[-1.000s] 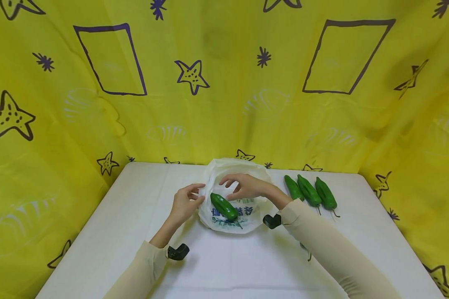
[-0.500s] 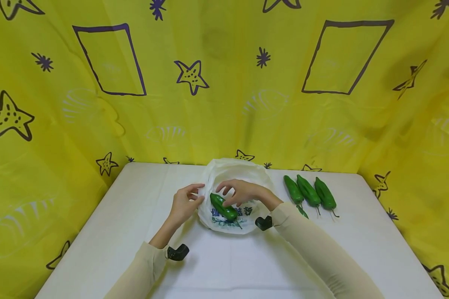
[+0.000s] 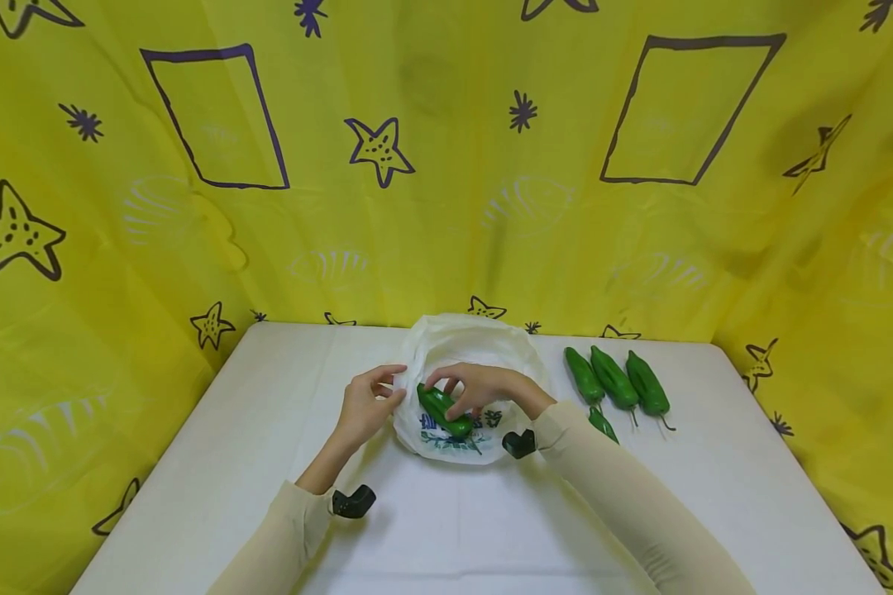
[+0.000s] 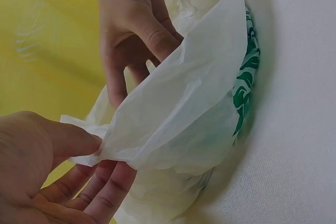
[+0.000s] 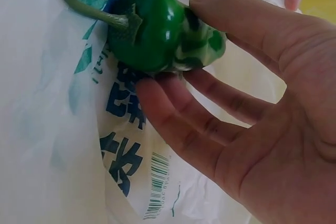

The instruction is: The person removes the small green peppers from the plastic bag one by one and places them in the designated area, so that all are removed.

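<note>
An off-white plastic bag [image 3: 476, 325] with blue and green print stands with its mouth open on the table. My left hand [image 3: 366, 409] pinches its left rim; in the left wrist view, thumb and fingers have the thin plastic [image 4: 168, 108] between them. Inside the bag lies a glossy green pepper [image 3: 433, 403], stem end toward me. My right hand [image 3: 479, 387] reaches in over the bag's right side. In the right wrist view its thumb is on one side of the pepper [image 5: 144, 30] and its fingertips on the other.
Three green peppers [image 3: 614, 379] lie side by side on the white table [image 3: 268, 413], right of the bag. Another pepper [image 3: 603, 425] shows partly beside the right sleeve. A yellow curtain [image 3: 446, 231] with starfish drawings encloses the table's back and sides.
My right hand has moved down and left within the bag, from beside the pepper to around it. The left hand stays at the rim. More of the pepper near the right sleeve shows now.
</note>
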`<state>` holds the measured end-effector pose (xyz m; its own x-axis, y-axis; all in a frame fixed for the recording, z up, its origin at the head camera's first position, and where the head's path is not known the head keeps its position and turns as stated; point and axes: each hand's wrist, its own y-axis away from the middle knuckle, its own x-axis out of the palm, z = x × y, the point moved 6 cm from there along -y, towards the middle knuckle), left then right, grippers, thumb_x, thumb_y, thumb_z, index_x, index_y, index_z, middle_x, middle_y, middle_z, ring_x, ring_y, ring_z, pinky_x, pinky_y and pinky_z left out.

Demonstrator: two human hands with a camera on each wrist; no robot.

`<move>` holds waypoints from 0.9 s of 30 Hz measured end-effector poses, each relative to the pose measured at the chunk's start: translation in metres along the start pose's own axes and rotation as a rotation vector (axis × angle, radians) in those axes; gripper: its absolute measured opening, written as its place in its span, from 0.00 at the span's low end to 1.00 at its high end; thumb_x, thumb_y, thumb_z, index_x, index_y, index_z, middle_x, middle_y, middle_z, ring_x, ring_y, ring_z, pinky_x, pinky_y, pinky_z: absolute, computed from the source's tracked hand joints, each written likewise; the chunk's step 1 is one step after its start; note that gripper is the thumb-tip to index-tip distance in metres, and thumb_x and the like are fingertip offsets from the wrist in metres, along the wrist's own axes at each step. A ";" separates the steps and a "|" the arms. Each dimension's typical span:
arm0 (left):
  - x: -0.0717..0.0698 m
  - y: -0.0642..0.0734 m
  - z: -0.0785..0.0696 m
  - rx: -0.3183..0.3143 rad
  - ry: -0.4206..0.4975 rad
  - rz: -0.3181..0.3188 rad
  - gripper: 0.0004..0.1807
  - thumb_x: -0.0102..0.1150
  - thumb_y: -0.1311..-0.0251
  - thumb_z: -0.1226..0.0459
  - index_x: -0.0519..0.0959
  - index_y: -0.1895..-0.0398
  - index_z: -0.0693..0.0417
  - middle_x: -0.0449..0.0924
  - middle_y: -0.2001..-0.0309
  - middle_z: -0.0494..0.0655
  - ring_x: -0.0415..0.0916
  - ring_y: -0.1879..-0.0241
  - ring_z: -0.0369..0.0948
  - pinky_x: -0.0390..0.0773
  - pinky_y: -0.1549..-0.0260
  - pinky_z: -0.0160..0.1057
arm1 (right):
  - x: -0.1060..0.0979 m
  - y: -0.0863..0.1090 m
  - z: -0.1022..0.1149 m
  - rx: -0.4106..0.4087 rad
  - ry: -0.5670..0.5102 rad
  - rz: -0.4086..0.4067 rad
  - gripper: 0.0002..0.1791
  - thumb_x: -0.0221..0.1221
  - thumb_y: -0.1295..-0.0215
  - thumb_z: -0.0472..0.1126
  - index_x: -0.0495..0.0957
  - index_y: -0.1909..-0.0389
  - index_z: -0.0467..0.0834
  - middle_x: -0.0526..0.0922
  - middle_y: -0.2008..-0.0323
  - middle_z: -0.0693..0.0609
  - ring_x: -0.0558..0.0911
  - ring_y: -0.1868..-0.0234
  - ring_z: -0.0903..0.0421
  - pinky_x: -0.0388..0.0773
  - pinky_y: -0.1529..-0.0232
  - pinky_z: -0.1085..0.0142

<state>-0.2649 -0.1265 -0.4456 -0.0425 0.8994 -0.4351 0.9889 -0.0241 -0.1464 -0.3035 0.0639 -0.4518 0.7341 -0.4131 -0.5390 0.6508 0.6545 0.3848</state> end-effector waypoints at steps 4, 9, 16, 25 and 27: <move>0.000 0.000 0.000 -0.002 -0.006 0.001 0.20 0.68 0.40 0.74 0.85 0.43 0.57 0.82 0.57 0.54 0.81 0.64 0.44 0.78 0.72 0.31 | 0.001 -0.001 0.000 -0.004 0.020 0.007 0.30 0.70 0.36 0.35 0.75 0.35 0.56 0.76 0.42 0.43 0.83 0.58 0.51 0.86 0.62 0.56; 0.001 0.001 0.000 -0.010 -0.012 0.003 0.20 0.68 0.39 0.73 0.84 0.43 0.56 0.82 0.56 0.54 0.81 0.63 0.45 0.80 0.71 0.32 | 0.001 -0.001 0.000 -0.004 0.037 0.007 0.30 0.70 0.36 0.35 0.75 0.35 0.56 0.77 0.43 0.43 0.83 0.59 0.51 0.86 0.62 0.57; 0.002 0.001 0.000 -0.020 -0.016 0.007 0.21 0.68 0.39 0.72 0.84 0.42 0.55 0.81 0.55 0.54 0.80 0.61 0.45 0.81 0.69 0.33 | 0.001 0.000 0.002 -0.006 0.050 0.001 0.30 0.69 0.35 0.35 0.75 0.34 0.55 0.78 0.43 0.43 0.83 0.57 0.52 0.86 0.61 0.57; 0.001 0.002 0.000 -0.021 -0.012 0.009 0.21 0.68 0.38 0.72 0.84 0.42 0.54 0.81 0.55 0.54 0.80 0.62 0.45 0.80 0.70 0.32 | 0.001 -0.001 0.000 -0.004 0.056 -0.009 0.30 0.70 0.36 0.35 0.76 0.35 0.56 0.78 0.44 0.43 0.83 0.58 0.52 0.86 0.63 0.59; 0.001 0.002 -0.001 -0.021 -0.008 0.010 0.20 0.68 0.38 0.72 0.84 0.42 0.54 0.81 0.55 0.54 0.80 0.62 0.45 0.80 0.70 0.32 | 0.001 -0.001 -0.001 -0.003 0.055 -0.010 0.30 0.70 0.36 0.35 0.76 0.35 0.56 0.78 0.45 0.44 0.83 0.58 0.51 0.86 0.63 0.58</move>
<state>-0.2625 -0.1256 -0.4453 -0.0338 0.8955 -0.4438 0.9921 -0.0236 -0.1232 -0.3039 0.0631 -0.4532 0.7159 -0.3844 -0.5829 0.6574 0.6522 0.3774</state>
